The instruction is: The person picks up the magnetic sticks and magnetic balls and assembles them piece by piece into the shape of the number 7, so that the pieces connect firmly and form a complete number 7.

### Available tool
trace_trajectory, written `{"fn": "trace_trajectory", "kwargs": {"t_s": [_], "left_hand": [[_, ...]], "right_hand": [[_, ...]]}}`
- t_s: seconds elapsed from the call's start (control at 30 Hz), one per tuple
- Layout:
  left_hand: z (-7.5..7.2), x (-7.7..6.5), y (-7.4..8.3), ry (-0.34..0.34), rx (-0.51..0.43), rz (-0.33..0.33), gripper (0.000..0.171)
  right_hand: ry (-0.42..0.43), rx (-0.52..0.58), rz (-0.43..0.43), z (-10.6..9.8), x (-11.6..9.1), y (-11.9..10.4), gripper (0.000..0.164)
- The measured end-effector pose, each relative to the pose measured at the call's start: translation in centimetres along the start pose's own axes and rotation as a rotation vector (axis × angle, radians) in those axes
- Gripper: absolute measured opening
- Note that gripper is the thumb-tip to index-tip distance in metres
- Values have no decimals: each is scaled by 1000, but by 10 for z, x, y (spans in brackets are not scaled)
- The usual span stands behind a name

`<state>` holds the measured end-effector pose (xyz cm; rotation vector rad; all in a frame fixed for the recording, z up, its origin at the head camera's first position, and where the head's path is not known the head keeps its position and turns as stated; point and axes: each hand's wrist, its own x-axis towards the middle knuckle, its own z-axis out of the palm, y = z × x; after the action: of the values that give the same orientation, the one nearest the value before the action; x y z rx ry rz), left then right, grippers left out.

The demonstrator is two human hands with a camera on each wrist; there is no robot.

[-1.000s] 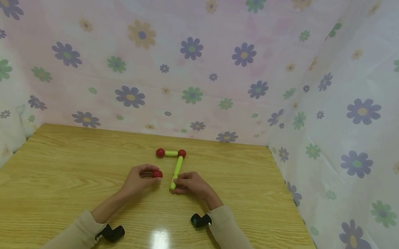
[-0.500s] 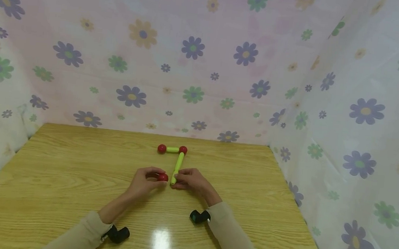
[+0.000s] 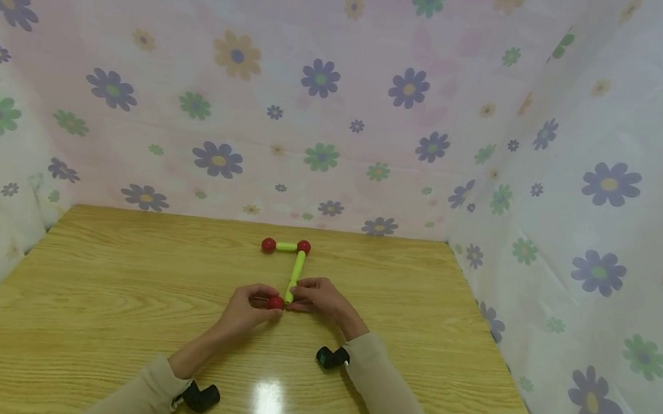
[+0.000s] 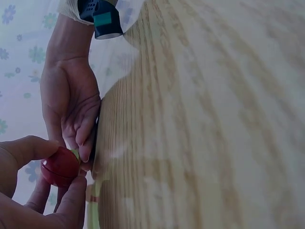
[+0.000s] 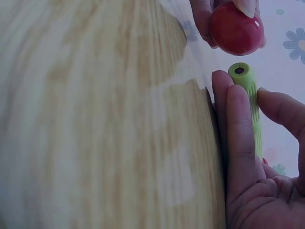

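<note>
My left hand (image 3: 247,310) pinches a shiny red ball (image 3: 276,303) between thumb and fingers, close to the near end of a yellow-green rod (image 5: 249,90). That rod's end shows a dark round tip in the right wrist view, a small gap from the ball. Thumb and fingers of my right hand (image 3: 323,298) pinch the rod near this end. At its far end the rod meets another red ball (image 3: 303,247). A shorter yellow-green rod (image 3: 286,247) runs left from there to a third red ball (image 3: 269,245).
The wood-grain table (image 3: 111,293) reaches back to a flower-patterned curtain (image 3: 314,133), which also hangs at both sides. A black wrist camera (image 3: 200,397) is strapped at the left sleeve, and a second black camera (image 3: 333,358) at the right sleeve.
My left hand has carried its red ball rightward, up to the rod's near end. The joined rods and balls have shifted slightly away from me, with my right hand still gripping the rod.
</note>
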<state>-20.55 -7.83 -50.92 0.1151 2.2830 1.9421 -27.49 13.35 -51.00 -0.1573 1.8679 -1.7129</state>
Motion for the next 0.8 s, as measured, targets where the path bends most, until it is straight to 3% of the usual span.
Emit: {"fn": "trace_trajectory", "kwargs": {"t_s": [0.3, 0.8], "left_hand": [[8, -4, 2, 2, -12, -23, 31], [13, -6, 0, 29, -23, 4, 31]], "right_hand": [[-11, -38, -5, -2, -2, 2, 40], [14, -14, 9, 0, -1, 3, 41]]}}
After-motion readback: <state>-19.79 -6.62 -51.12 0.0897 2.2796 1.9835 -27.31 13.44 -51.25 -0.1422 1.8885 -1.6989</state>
